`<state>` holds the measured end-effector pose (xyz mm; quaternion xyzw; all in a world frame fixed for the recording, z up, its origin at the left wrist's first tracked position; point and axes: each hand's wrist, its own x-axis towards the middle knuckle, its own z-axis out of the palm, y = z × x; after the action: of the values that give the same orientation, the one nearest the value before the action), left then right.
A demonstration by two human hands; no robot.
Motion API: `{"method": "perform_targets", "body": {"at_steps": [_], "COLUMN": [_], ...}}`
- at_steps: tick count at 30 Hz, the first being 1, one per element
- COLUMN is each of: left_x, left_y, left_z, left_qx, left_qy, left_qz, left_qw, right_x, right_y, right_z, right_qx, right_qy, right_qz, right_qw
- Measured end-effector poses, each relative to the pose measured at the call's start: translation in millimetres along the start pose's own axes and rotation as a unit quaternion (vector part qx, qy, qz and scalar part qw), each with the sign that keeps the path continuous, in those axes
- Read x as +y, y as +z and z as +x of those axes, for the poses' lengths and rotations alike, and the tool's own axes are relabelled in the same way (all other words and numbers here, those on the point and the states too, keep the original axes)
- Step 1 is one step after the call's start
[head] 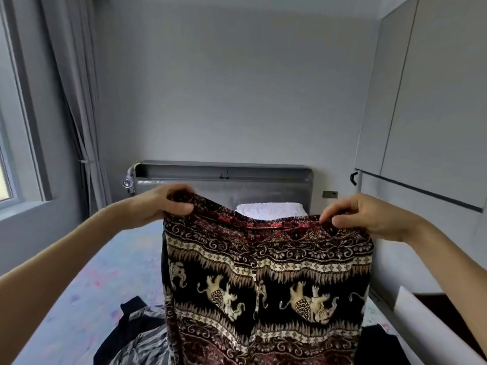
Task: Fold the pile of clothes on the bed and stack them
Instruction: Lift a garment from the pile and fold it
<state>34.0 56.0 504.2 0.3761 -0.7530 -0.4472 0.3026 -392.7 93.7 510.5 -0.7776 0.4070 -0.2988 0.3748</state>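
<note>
Both hands, left (160,204) and right (369,217), pinch the patterned garment's (266,285) top edge, held up.

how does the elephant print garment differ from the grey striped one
The elephant-print garment hangs spread between the left hand and right hand; the grey striped garment lies crumpled on the bed. The elephant-print one shows black, dark red and cream bands; the striped one only grey stripes. Neither is folded yet.

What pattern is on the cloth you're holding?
The cloth shows cream elephants on black, with dark red bands; head view.
</note>
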Motion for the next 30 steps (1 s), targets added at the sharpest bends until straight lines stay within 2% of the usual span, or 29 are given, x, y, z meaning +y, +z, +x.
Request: {"method": "perform_targets", "body": {"at_steps": [3, 6, 8, 11, 13, 18, 20, 21, 23, 25, 27, 30], "left_x": [4, 5, 2, 0, -4, -14, -12, -10, -3, 6, 14, 23], "left_y": [-1, 1, -2, 0, 1, -6, -1, 4, 18, 32, 46, 69], "left_z": [-4, -4, -4, -7, -6, -2, 3, 7, 17, 28, 36, 47], "left_qx": [0.003, 0.029, 0.036, 0.041, 0.065, 0.174, 0.223, 0.247, 0.303, 0.354, 0.374, 0.361], "left_qy": [0.006, 0.017, 0.026, 0.029, 0.038, 0.047, 0.042, 0.032, -0.019, -0.083, -0.108, -0.089], "left_qz": [0.095, 0.110, 0.139, 0.221, 0.225, 0.222, 0.283, 0.337, 0.421, 0.428, 0.413, 0.340], "left_qw": [0.995, 0.993, 0.989, 0.974, 0.971, 0.958, 0.932, 0.908, 0.855, 0.827, 0.823, 0.864], "right_x": [1, 1, 2, 3, 3, 6, 5, 7, 10, 14, 8, -16], "right_y": [-1, 1, 2, 3, 3, 2, 8, 12, 25, 40, 60, 88], "right_z": [-6, -13, -12, -6, -1, 7, 12, 18, 33, 50, 62, 70], "right_qx": [-0.039, -0.056, -0.010, 0.104, 0.157, 0.210, 0.247, 0.269, 0.319, 0.363, 0.376, 0.297], "right_qy": [0.036, 0.058, 0.044, 0.003, -0.004, 0.030, 0.047, 0.066, 0.107, 0.146, 0.170, 0.177], "right_qz": [-0.054, -0.080, -0.070, -0.021, 0.025, 0.101, 0.099, 0.089, 0.057, 0.048, 0.107, 0.248], "right_qw": [0.997, 0.994, 0.996, 0.994, 0.987, 0.972, 0.963, 0.957, 0.940, 0.919, 0.905, 0.905]}}
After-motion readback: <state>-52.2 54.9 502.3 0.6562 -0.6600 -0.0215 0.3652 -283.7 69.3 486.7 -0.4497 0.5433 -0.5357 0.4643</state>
